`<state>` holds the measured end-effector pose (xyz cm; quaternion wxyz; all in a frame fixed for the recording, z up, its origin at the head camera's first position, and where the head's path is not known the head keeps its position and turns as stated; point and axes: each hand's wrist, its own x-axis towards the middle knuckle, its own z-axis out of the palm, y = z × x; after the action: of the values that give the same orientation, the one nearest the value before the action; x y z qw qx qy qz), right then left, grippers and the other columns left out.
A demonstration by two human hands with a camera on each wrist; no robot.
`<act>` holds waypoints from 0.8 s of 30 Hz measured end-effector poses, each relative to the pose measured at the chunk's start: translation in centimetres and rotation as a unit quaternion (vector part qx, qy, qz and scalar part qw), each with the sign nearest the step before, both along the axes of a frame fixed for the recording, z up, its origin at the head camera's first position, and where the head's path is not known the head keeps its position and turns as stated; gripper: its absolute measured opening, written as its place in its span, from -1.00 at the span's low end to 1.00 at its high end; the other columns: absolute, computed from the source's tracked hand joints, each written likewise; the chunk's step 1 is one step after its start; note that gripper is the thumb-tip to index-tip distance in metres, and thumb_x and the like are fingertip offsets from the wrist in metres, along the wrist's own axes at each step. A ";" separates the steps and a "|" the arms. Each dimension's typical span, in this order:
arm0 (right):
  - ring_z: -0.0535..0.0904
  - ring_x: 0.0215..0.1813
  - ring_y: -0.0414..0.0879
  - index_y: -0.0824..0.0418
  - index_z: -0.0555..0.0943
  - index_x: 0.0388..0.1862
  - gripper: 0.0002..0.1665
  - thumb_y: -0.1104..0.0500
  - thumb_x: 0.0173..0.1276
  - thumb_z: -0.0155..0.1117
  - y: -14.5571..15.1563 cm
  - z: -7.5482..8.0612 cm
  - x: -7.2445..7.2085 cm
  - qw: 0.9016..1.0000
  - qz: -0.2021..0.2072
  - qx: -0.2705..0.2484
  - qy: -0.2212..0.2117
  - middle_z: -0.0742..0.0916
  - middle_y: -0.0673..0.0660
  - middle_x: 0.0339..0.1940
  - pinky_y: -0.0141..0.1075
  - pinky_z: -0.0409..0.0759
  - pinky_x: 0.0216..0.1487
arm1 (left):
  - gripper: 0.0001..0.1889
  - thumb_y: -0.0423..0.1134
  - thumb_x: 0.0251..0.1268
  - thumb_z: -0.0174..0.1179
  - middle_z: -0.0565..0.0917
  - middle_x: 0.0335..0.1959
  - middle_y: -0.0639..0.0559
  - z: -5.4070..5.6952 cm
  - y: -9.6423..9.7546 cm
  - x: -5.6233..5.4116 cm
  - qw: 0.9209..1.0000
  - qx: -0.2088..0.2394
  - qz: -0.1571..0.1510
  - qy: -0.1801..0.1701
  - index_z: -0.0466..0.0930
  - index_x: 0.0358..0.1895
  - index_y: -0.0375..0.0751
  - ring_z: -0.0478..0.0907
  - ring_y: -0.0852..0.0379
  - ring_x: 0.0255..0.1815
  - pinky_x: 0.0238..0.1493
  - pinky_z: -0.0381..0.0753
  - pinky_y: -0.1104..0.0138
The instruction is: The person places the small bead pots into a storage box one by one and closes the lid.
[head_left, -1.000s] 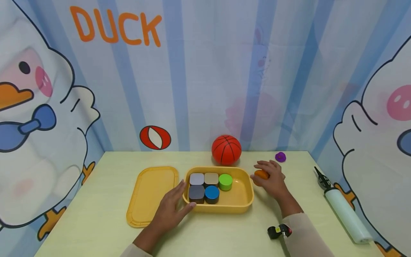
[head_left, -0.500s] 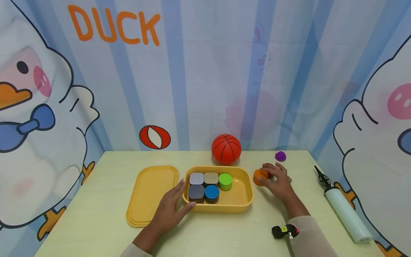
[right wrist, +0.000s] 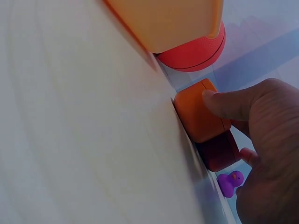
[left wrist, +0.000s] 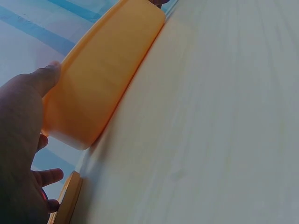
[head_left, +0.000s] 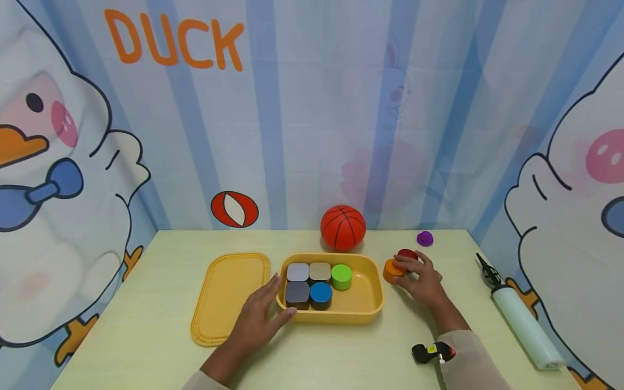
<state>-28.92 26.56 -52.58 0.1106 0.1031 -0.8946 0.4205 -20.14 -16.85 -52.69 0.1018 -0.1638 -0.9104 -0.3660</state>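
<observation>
At the bottom of the head view, a small black device shows beside your right sleeve, above the pale table. Your left hand, lower centre, has its fingers extended and its thumb set apart, touching the near left corner of the yellow box. At the lower right lies a pale tube with a black tip, and left of centre a flat yellow tray, beside the box. Inside the box, a dark grey block and a blue block stand in the nearer row; behind them come a light grey block, a tan block and a green block, with the right part of the floor bare. Right of the box, your right hand pinches the orange block between thumb and fingers, low at the table. Just behind it is a dark red block, partly covered by your fingers. Farther back, a red basketball sits behind the box, and a purple toy duck is near the table's far edge, before the blue striped curtain.
</observation>
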 end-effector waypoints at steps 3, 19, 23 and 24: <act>0.00 0.79 0.48 0.34 0.78 0.24 -0.57 0.30 0.42 0.54 0.0 -0.1 -0.1 1.000 0.006 0.008 0.001 0.65 0.38 0.51 0.65 -0.19 0.53 | -0.10 0.21 0.52 0.34 0.28 0.76 -0.11 0.0 0.0 0.0 1.000 -0.001 0.004 -0.008 0.26 0.72 -0.18 0.32 -0.29 0.73 0.66 0.34 -0.30; 0.09 0.76 0.43 0.31 0.79 0.23 -0.57 0.30 0.40 0.55 0.1 -0.3 0.1 1.000 -0.003 0.003 0.012 0.70 0.37 0.45 0.60 -0.15 0.54 | -0.11 0.21 0.54 0.33 0.28 0.76 -0.11 -0.2 0.0 0.0 1.000 -0.003 0.003 0.001 0.27 0.72 -0.18 0.33 -0.30 0.72 0.65 0.35 -0.32; 0.15 0.74 0.41 0.32 0.80 0.21 -0.58 0.32 0.38 0.57 0.1 -0.3 0.0 1.000 -0.009 -0.013 0.027 0.71 0.38 0.44 0.59 -0.14 0.55 | -0.11 0.22 0.54 0.32 0.28 0.76 -0.08 -0.3 0.0 0.0 1.000 -0.004 0.003 0.002 0.27 0.72 -0.16 0.34 -0.29 0.72 0.65 0.35 -0.31; 0.17 0.73 0.42 0.33 0.80 0.20 -0.58 0.33 0.37 0.57 0.1 -0.3 0.0 0.999 -0.009 -0.016 0.032 0.71 0.38 0.43 0.60 -0.13 0.55 | -0.12 0.22 0.54 0.32 0.27 0.77 -0.07 -0.3 0.0 0.0 1.000 -0.004 0.003 0.002 0.26 0.72 -0.16 0.34 -0.29 0.72 0.65 0.35 -0.31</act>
<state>-28.94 26.66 -52.90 0.1446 0.1069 -0.8845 0.4305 -20.19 -16.88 -53.00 0.1044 -0.1621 -0.9121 -0.3619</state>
